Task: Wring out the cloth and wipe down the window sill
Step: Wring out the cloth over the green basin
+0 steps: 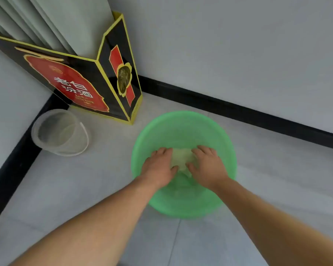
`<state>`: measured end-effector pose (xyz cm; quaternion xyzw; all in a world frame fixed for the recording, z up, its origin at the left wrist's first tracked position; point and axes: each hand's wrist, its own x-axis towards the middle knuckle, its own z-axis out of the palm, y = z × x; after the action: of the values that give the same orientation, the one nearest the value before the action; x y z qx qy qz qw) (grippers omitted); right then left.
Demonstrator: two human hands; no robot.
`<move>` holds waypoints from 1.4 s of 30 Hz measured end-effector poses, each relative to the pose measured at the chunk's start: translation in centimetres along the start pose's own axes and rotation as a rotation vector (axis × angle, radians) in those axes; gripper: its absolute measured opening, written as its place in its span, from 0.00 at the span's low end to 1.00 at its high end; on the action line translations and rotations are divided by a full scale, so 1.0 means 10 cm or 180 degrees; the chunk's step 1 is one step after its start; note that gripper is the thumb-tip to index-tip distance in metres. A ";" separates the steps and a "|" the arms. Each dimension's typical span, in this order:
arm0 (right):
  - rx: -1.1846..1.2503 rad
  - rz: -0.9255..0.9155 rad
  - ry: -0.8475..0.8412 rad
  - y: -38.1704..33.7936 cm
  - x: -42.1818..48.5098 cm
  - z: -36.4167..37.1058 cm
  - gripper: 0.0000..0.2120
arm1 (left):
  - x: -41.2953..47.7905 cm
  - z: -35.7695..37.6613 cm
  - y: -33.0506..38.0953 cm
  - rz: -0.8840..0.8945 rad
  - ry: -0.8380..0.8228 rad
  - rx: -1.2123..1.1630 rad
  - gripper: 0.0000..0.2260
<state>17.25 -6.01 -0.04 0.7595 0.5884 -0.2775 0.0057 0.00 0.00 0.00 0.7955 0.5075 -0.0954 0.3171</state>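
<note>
Nearest to me, my two bare forearms reach in from the bottom edge toward a green plastic basin (215,131) that sits on the pale tiled floor (277,189), just right of centre. Inside it, my left hand (159,167) and right hand (208,167) lie palm down, fingers loosely spread, pressed onto a pale, yellowish cloth (182,159) bunched between them. Neither hand has closed around it; thumbs point inward and touch its near edge at about 6 o'clock of the bundle.

I judge the cloth to be soft, limp and soaked, so heavier than it looks and likely to drip and sag once lifted. It should not slip much, but a flat press will not wring it. I would gather it into a roll, take one end in each fist, and twist over the basin so the water falls back in. I cannot tell how much water the basin holds.

Further out, at 10 o'clock from the basin, a clear plastic bucket (58,131) with a thin white handle stands near the black skirting.

Beyond that, at 11 o'clock, a tall black carton (96,87) trimmed in yellow leans in the corner. Its red panel bears white characters that read 老白汾酒; the smaller gold lettering beneath is too blurred to read. Pleated pale curtains (56,22) hang behind it. No window sill is in view.
</note>
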 end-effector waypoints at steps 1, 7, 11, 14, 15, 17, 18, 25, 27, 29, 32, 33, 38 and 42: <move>-0.0004 -0.0030 0.0001 0.04 0.05 0.06 0.27 | 0.05 0.05 -0.01 -0.0004 -0.0016 0.0053 0.28; -0.0301 -0.0052 -0.0045 0.11 0.22 0.19 0.31 | 0.22 0.23 -0.09 -0.0002 -0.0089 0.0358 0.31; -0.0593 -0.0135 -0.0295 0.12 0.26 0.16 0.30 | 0.23 0.25 -0.10 -0.0107 -0.0239 0.0320 0.25; -0.0741 -0.0120 -0.0454 0.09 0.23 0.16 0.21 | 0.23 0.20 -0.07 -0.0115 -0.0266 0.0149 0.19; -0.0616 -0.0079 -0.0510 0.08 0.21 0.16 0.18 | 0.23 0.17 -0.06 -0.0141 -0.0262 0.0033 0.16; 0.0084 0.0126 -0.0745 0.07 0.15 0.09 0.14 | 0.19 0.10 -0.06 -0.0225 -0.0339 -0.0503 0.13; 0.0604 0.0266 -0.0901 0.07 0.12 0.03 0.12 | 0.17 0.06 -0.06 -0.0271 -0.0426 -0.0937 0.14; 0.3299 0.0622 -0.1136 0.00 -0.12 -0.51 0.19 | -0.06 -0.36 0.19 -0.0842 -0.0839 -0.4167 0.13; 0.4096 0.0825 -0.1230 0.00 -0.19 -0.62 0.23 | -0.09 -0.44 0.25 -0.0921 -0.0716 -0.4617 0.13; 0.4628 0.1000 -0.1041 -0.03 -0.26 -0.68 0.21 | -0.15 -0.45 0.30 -0.1010 -0.0581 -0.4853 0.11; 0.4487 0.1135 -0.0469 -0.18 -0.32 -0.60 0.12 | -0.22 -0.40 0.48 -0.1096 -0.0224 -0.4542 0.10; 0.4343 0.1183 -0.0321 -0.25 -0.33 -0.56 0.10 | -0.22 -0.36 0.55 -0.1123 -0.0009 -0.4257 0.14; 0.3751 0.1004 0.0372 -0.51 -0.28 -0.35 0.08 | -0.18 -0.13 0.73 -0.1268 0.1139 -0.3130 0.19; 0.3508 0.0779 0.0650 -0.53 -0.27 -0.24 0.09 | -0.15 -0.08 0.68 -0.1202 0.1315 -0.2806 0.20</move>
<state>13.11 -6.02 4.84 0.7358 0.2622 -0.4658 -0.4158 5.07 -2.61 4.15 0.4833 0.6861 0.2307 0.4924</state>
